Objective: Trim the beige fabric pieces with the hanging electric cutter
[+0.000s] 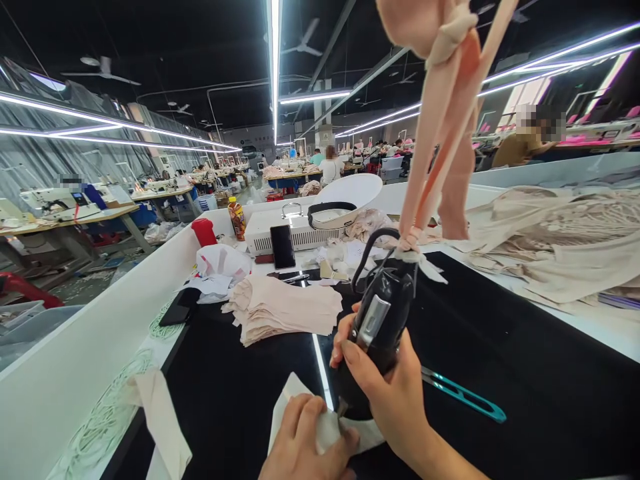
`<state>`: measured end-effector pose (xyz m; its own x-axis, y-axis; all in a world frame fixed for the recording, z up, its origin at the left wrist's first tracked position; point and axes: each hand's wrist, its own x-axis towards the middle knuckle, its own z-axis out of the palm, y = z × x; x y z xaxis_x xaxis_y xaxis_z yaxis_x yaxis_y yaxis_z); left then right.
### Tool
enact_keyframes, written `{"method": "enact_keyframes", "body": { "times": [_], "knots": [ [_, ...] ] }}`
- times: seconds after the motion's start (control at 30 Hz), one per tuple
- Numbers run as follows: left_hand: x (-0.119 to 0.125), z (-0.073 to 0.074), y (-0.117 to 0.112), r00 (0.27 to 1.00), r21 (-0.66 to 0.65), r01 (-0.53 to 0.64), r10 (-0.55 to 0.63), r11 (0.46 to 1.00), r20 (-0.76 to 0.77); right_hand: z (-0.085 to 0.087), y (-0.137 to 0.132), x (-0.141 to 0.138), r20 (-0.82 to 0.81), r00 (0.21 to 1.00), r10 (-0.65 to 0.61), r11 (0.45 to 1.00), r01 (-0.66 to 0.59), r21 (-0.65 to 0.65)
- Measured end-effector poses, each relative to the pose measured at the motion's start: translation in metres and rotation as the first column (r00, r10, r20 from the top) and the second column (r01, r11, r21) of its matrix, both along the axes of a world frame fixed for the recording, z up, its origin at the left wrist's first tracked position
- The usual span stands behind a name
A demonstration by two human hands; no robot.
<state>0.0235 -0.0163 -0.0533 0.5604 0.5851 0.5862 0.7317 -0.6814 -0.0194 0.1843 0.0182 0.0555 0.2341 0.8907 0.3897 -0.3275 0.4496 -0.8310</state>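
Observation:
My right hand point(390, 393) is wrapped around a black corded electric hand tool point(373, 333), which looks like a fabric cutter, with a silver lever on its side. The tool tilts down towards a pale cream fabric piece point(327, 430) on the black work surface point(240, 407). Pink cloth strips point(440, 133), knotted at its top, run up out of view. My left hand point(305, 440) grips the fabric piece close to the tool's lower end, with bent fingers and thumb on the cloth. My hands partly hide the place where tool and cloth meet.
Teal-handled snips point(465, 397) lie to the right. Beyond my hands is a stack of beige fabric pieces point(285, 307), with a phone point(283, 247) leaning on a white metal box point(260, 230). Green cord bundles point(110, 407) line the left edge; a beige fabric heap point(550, 233) fills the right.

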Motion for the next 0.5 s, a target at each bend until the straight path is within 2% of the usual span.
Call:
{"method": "enact_keyframes", "body": {
  "times": [0.17,0.5],
  "knots": [
    [-0.0024,-0.0022,0.0003,1.000,-0.022,-0.008,0.008,1.000,-0.020,-0.0005,0.0038,-0.0018,-0.009,0.999,-0.046,0.997,0.046,0.061],
    [-0.0056,-0.0033,0.0001,0.999,-0.002,0.015,-0.015,1.000,-0.030,-0.0013,0.0019,-0.0083,-0.057,0.998,-0.008,1.000,0.010,0.025]
  ]
}}
